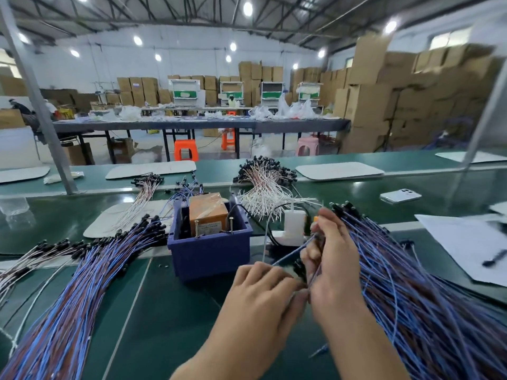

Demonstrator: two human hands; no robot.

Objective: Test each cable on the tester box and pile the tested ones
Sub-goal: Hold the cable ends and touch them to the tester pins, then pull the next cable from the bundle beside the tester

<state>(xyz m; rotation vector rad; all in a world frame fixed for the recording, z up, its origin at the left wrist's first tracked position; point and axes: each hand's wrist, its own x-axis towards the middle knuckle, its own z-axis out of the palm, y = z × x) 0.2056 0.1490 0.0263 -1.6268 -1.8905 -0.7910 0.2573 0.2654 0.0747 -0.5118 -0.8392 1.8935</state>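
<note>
A person stretches one blue cable [290, 254] taut just in front of the tester box [210, 248] on a green table [170, 325].
The left grip [263, 286] pinches the cable's lower end with curled fingers. The right grip [333, 256] curls round its upper part, seemingly drawing it free of the right-hand bundle [411, 283] it touches. The fanned left-hand pile [82, 283], probably tested cables, lies across the box from that bundle, likely so the two do not mix.

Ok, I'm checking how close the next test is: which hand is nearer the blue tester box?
Left. The left hand sits just off the front right corner of the blue tester box. The right hand is further right, against the cable bundle. Both hold a blue cable.
</note>
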